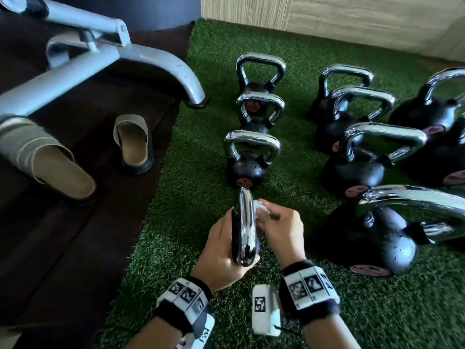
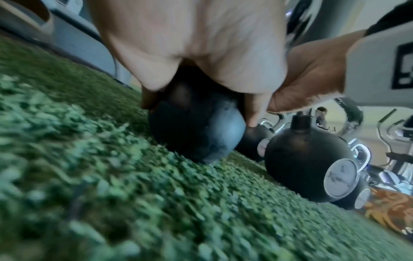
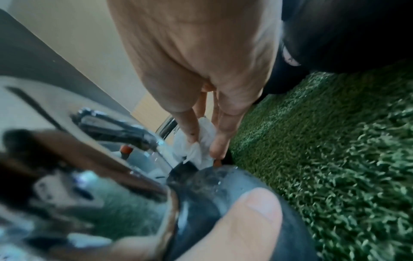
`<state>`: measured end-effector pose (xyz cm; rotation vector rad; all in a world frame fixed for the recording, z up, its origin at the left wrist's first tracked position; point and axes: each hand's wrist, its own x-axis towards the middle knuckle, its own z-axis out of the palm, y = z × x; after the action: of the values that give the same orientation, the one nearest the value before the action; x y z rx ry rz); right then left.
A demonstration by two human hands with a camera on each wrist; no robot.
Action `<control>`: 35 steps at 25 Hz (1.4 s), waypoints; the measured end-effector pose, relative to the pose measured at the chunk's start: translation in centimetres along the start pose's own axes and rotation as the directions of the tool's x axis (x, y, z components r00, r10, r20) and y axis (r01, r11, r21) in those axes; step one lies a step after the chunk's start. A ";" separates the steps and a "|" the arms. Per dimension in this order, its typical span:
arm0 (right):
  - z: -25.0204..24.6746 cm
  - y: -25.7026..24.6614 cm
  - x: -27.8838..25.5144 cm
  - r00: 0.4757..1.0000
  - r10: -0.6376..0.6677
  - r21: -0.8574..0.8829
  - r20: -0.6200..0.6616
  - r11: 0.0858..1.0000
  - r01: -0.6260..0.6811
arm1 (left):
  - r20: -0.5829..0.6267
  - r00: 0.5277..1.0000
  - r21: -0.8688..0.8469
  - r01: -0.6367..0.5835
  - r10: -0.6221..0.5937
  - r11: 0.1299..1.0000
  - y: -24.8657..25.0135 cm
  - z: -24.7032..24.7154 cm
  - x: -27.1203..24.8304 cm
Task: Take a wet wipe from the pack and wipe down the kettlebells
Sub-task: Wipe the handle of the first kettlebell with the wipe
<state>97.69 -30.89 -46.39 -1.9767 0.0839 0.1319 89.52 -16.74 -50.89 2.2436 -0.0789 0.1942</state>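
A small black kettlebell point(image 1: 245, 230) with a chrome handle stands on the green turf, nearest to me in its row. My left hand point(image 1: 221, 250) grips it from the left, fingers curled round the handle and ball point(image 2: 196, 134). My right hand point(image 1: 279, 227) pinches a crumpled white wet wipe point(image 1: 260, 210) and holds it against the handle's right side. In the right wrist view the wipe point(image 3: 198, 146) sits between my fingertips, touching the chrome where it meets the ball point(image 3: 214, 185). The wipe pack is out of view.
Three more small kettlebells point(image 1: 251, 152) line up beyond the held one. Larger kettlebells point(image 1: 364, 157) crowd the right side, the closest point(image 1: 372, 238) just right of my right hand. A grey machine frame point(image 1: 141, 59) and two slippers point(image 1: 133, 142) lie on dark matting to the left.
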 end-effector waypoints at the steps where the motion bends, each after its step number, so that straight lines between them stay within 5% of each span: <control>1: 0.6 -0.3 -0.2 1.000 -0.027 -0.049 0.008 0.998 0.027 | 0.057 0.998 -0.067 -0.001 0.005 0.998 -0.2 -0.8 0.3; 5: 2.2 -1.0 -1.4 0.996 -0.040 -0.141 -0.082 0.990 0.028 | 0.178 0.984 -0.218 0.058 -0.018 0.974 -0.3 -2.4 1.0; 10: 2.6 -1.7 -1.4 0.987 -0.023 0.124 -0.162 0.991 0.044 | 0.185 0.981 -0.198 0.092 -0.054 0.976 -0.7 -2.5 1.3; 14: 3.0 -1.2 -0.7 0.990 0.016 0.131 -0.143 0.991 0.003 | 0.215 0.973 -0.223 0.135 -0.086 0.965 -0.4 -2.6 1.6; 20: 2.2 -2.3 0.0 0.984 -0.139 0.155 -0.108 0.976 0.155 | 0.229 0.966 -0.250 0.180 -0.123 0.951 -1.0 -2.5 2.2; 24: 1.8 -3.4 0.5 0.988 -0.125 0.093 -0.094 0.987 0.134 | 0.237 0.960 -0.265 0.212 -0.149 0.941 -1.2 -2.2 2.3; 29: 0.4 -4.7 -5.1 0.932 -0.362 0.169 0.000 0.919 0.357 | 0.261 0.960 -0.306 0.180 -0.100 0.935 -0.1 -3.1 3.3; 35: 1.8 -6.0 -4.4 0.919 -0.393 0.160 -0.022 0.906 0.391 | 0.288 0.947 -0.320 0.235 -0.142 0.918 0.3 -4.0 4.3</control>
<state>93.97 -26.88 -41.02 -1.7915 -0.3027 -0.1247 93.29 -13.78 -47.43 1.8914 -0.0309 -0.2091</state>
